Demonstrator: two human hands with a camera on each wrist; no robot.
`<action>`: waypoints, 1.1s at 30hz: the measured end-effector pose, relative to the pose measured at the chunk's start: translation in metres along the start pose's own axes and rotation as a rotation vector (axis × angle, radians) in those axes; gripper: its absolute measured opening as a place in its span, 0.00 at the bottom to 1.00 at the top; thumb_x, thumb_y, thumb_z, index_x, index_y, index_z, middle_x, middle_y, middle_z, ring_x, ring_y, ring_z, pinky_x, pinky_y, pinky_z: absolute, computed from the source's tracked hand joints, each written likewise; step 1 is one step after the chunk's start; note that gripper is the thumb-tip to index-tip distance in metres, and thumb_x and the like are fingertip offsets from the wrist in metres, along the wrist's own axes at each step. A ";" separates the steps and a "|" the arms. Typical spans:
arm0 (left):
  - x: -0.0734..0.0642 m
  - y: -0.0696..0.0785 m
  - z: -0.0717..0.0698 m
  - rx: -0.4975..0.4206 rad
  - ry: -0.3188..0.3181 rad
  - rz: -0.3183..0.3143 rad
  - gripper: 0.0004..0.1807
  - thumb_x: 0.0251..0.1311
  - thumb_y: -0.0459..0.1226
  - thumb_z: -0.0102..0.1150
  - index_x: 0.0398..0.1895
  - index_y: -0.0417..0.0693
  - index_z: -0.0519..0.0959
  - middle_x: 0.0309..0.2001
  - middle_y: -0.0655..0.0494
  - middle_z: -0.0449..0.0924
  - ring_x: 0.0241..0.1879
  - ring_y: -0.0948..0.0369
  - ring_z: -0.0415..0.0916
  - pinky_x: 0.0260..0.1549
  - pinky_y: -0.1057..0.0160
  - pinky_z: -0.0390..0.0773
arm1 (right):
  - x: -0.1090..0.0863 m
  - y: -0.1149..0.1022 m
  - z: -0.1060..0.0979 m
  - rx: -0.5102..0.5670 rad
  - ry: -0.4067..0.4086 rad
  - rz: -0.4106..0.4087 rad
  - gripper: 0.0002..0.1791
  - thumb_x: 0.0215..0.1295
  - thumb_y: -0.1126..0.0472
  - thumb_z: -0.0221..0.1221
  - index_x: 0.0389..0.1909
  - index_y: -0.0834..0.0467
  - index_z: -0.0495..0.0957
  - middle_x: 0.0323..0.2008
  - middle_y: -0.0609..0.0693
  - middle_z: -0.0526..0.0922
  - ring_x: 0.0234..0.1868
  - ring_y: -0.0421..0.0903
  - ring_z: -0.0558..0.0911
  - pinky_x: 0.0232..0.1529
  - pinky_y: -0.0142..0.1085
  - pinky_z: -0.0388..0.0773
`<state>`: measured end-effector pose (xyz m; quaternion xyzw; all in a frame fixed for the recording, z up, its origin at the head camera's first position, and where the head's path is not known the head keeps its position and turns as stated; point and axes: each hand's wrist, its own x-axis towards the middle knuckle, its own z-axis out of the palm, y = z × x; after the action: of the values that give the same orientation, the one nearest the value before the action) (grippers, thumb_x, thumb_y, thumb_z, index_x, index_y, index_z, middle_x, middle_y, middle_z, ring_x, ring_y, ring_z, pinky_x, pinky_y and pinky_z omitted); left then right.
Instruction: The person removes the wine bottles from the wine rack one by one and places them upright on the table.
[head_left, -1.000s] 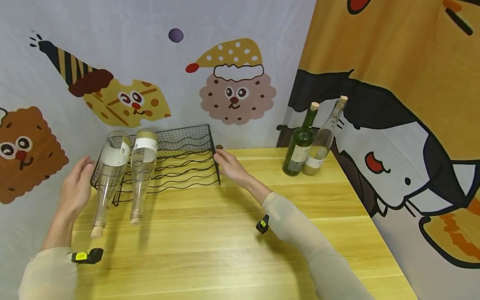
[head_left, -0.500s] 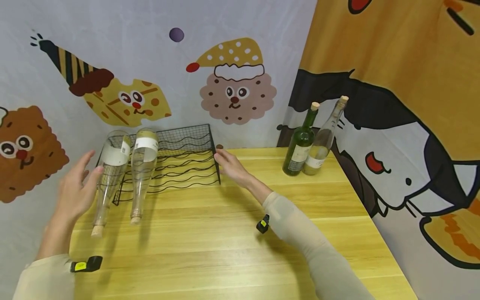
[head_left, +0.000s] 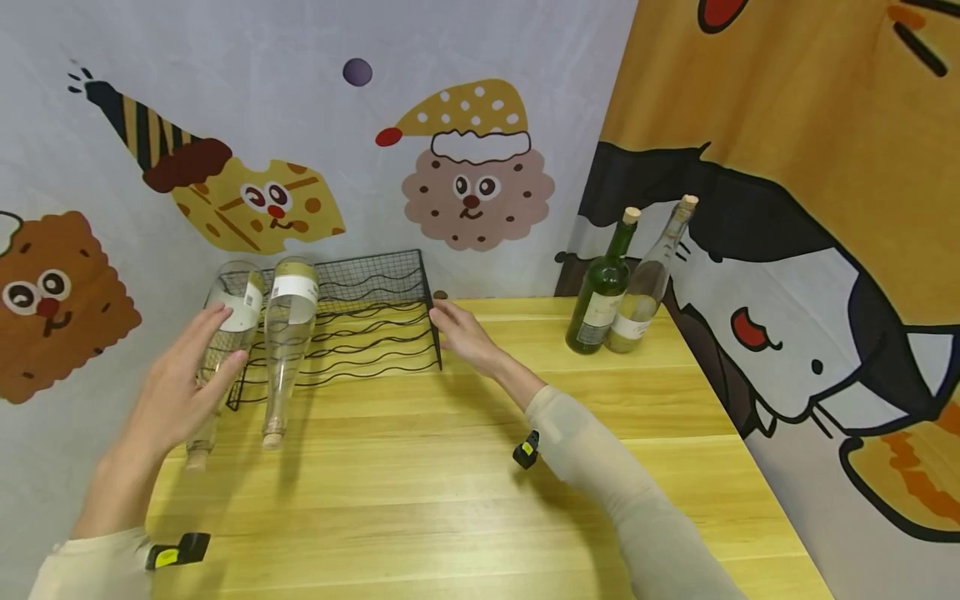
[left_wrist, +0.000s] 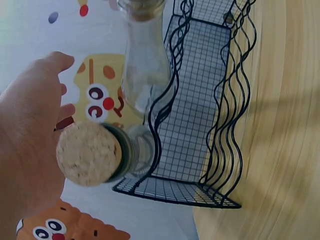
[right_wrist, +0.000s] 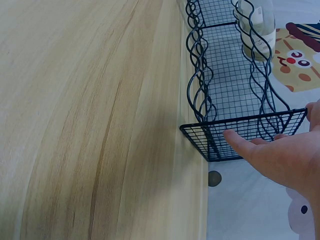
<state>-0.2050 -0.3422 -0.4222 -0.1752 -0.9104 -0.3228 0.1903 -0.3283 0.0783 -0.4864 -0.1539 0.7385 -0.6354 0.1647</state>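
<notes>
A black wire wine rack (head_left: 375,279) stands on the table against the wall. Two clear glass bottles lie on its left part, corked necks toward the front: a left bottle (head_left: 243,312) and a second bottle (head_left: 285,354). My left hand (head_left: 176,383) overlaps the left bottle in the head view, thumb and fingers spread. In the left wrist view its fingers lie beside that bottle, whose cork (left_wrist: 89,154) faces the camera. At the rack's right end, my right hand (head_left: 465,337) has its straight fingers against the mesh end panel (right_wrist: 245,127).
A green bottle (head_left: 596,308) and a clear bottle (head_left: 641,304), both corked and labelled, stand close together at the back right of the wooden table (head_left: 420,492). A printed cloth (head_left: 480,50) with cartoon figures hangs behind and on the right.
My left hand has moved right from beside the rack's left end to over the left bottle, its thumb spreading out. My right hand stays at the rack's right end.
</notes>
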 end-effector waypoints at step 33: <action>-0.017 0.027 0.014 0.204 -0.122 0.298 0.44 0.47 0.13 0.79 0.72 0.43 0.84 0.78 0.38 0.78 0.89 0.77 0.44 0.54 0.87 0.72 | -0.001 0.000 -0.001 0.005 -0.008 -0.005 0.40 0.95 0.42 0.44 0.94 0.58 0.48 0.92 0.61 0.55 0.92 0.61 0.59 0.87 0.64 0.72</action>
<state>-0.1816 -0.3163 -0.4264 -0.3071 -0.9122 -0.1858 0.1975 -0.3276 0.0796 -0.4866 -0.1578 0.7359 -0.6370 0.1663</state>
